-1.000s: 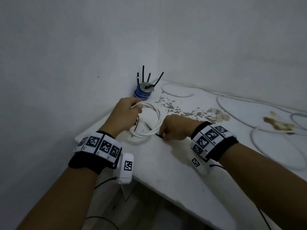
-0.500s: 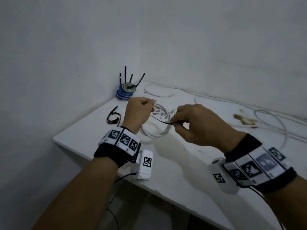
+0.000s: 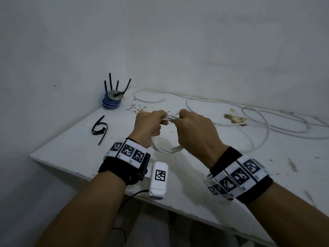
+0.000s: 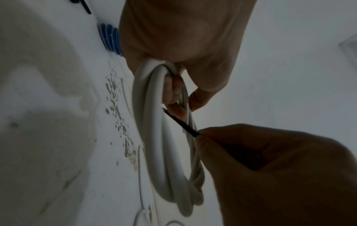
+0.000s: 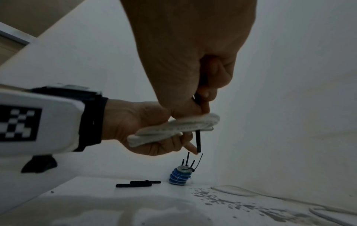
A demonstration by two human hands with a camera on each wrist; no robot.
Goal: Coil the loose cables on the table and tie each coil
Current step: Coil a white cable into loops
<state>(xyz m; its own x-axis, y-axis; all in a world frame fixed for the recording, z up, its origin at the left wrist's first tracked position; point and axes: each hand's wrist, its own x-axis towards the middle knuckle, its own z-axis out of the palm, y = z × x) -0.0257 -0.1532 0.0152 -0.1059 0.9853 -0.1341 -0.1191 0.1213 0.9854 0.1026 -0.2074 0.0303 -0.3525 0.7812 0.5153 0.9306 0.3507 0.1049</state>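
Left hand [image 3: 148, 125] grips the white coil [image 4: 164, 137], held above the desk [image 3: 74, 150] near its left corner; right hand [image 3: 194, 132] pinches a black tie [image 4: 181, 122] crossing the coil's strands

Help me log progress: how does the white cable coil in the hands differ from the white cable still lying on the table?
The white cable coil is wound into tight stacked loops; the loose white cable sprawls in wide open curves. The coil is held off the table by the left hand, with a black cable tie pinched by the right hand against it; the loose cable lies untouched. Both are white.
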